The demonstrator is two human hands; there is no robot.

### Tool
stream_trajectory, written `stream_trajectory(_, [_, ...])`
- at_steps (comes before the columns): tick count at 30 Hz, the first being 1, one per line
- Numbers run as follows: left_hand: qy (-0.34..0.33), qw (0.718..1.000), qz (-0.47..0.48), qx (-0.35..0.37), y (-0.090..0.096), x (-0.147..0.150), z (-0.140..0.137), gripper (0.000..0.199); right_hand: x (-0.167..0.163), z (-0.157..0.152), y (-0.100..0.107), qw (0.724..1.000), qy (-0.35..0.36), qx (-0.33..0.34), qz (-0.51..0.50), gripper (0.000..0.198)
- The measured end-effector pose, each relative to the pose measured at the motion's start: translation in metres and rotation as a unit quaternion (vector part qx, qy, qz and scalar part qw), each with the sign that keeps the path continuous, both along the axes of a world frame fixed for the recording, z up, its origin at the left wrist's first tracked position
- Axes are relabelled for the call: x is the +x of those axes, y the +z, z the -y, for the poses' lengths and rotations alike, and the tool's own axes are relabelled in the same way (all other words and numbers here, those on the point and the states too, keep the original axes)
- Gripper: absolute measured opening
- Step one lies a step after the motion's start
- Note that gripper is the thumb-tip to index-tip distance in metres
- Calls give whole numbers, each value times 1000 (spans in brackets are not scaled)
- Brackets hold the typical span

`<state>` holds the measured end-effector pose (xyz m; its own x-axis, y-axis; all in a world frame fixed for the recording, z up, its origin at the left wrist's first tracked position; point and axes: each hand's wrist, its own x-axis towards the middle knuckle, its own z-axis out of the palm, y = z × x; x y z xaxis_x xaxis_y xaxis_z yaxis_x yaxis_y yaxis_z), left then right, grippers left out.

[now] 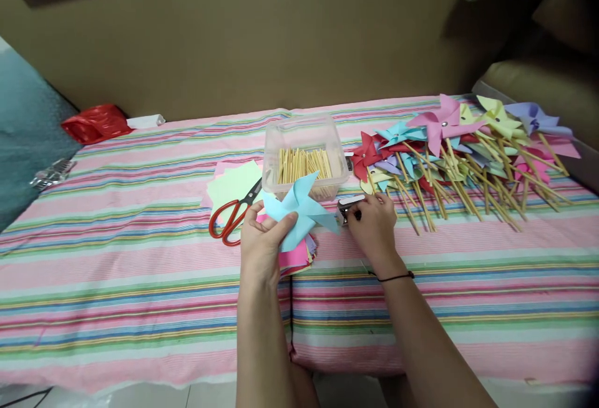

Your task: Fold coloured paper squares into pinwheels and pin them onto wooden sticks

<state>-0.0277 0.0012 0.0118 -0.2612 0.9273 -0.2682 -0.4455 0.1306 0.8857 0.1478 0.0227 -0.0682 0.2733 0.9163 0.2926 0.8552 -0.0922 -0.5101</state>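
Observation:
A light blue paper pinwheel (303, 209), folded to its centre and without a stick, is held between the thumb and fingers of my left hand (266, 233). My right hand (373, 221) is at a small dark box with a white edge (345, 209), its fingers closed together there; what they pinch, if anything, is too small to make out. Orange-handled scissors (234, 214) lie left of my left hand, partly on pale green paper sheets (229, 188). Below the pinwheel, pink and other coloured paper squares (296, 256) form a stack, partly covered by my left hand.
A clear plastic tub (304, 127) holds many short wooden sticks (302, 166) just beyond my hands. Finished pinwheels on sticks (449, 152) are heaped at the right. Farther left lie a red plastic bag (97, 124), a white object (146, 121) and a shiny clear packet (52, 174).

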Motion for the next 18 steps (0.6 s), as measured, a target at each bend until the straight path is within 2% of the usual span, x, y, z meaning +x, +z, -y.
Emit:
stream_trajectory(6, [-2,1000,5,0,-1,-1,-1,64,10,0,2,997,30,46,-46,20])
stream_trajectory(9, [0,1000,4,1,-2,-1,0,64,17,3,5,997,34,46,-51,19])
stream_trajectory(13, [-6,1000,1,3,-3,-2,-1,64,25,15,9,998,28,16,-46,15])
stream_trajectory(18, [-5,1000,-9,3,-4,-2,-2,65,27,31,5,997,-11,-54,-53,18])
